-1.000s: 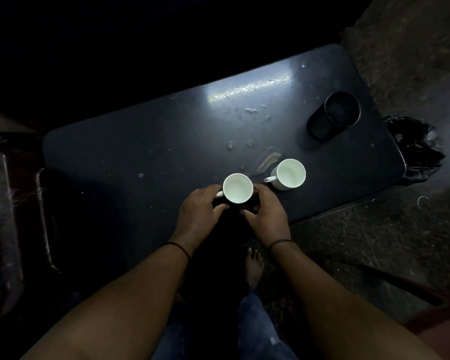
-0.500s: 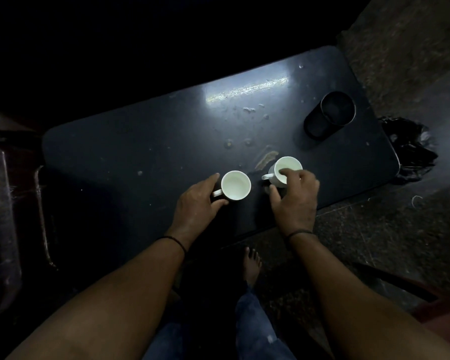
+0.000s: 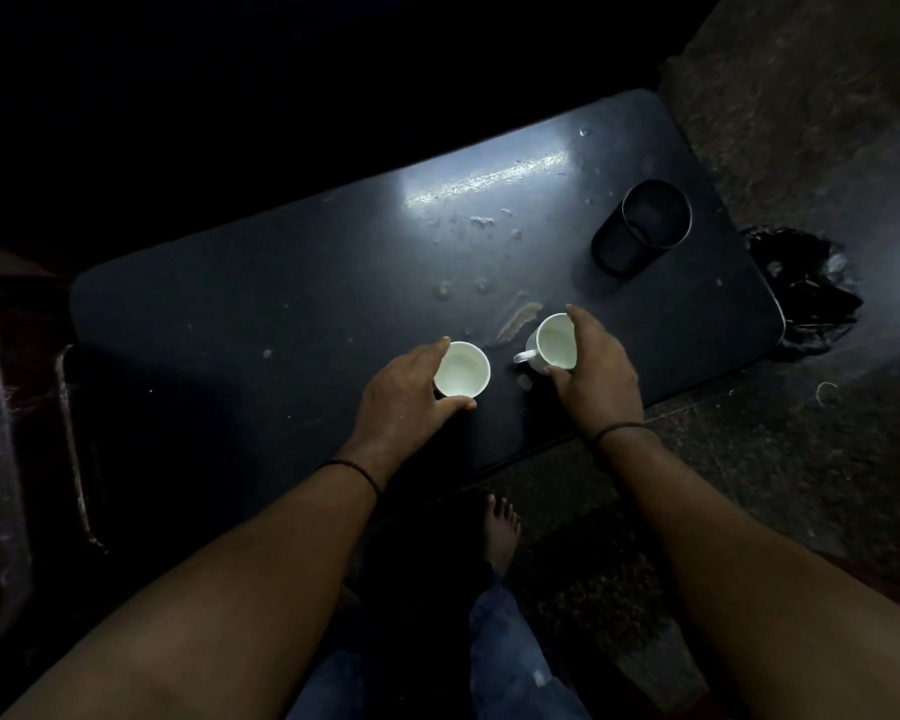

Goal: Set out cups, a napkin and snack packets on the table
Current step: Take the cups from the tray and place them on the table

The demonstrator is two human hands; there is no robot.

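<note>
Two white cups upright on dark worktop [image 3: 281,304]: left cup [image 3: 461,370] gripped by left hand [image 3: 404,394], right cup [image 3: 554,343] by right hand [image 3: 596,371], fingers curled round each.

On the worktop [image 3: 281,304] — 2 white cups [image 3: 461,368] [image 3: 552,343], 1 dark tumbler [image 3: 640,226]; 2 hands [image 3: 401,392] [image 3: 596,366] — 1 per cup.

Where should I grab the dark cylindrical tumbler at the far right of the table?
Take the dark cylindrical tumbler round its smooth side wall, coming in from the right or from above: it stands upright, open end up, shows no handle and has bare black table around it. Both hands are busy on the white cups, so one must be freed first.
</note>
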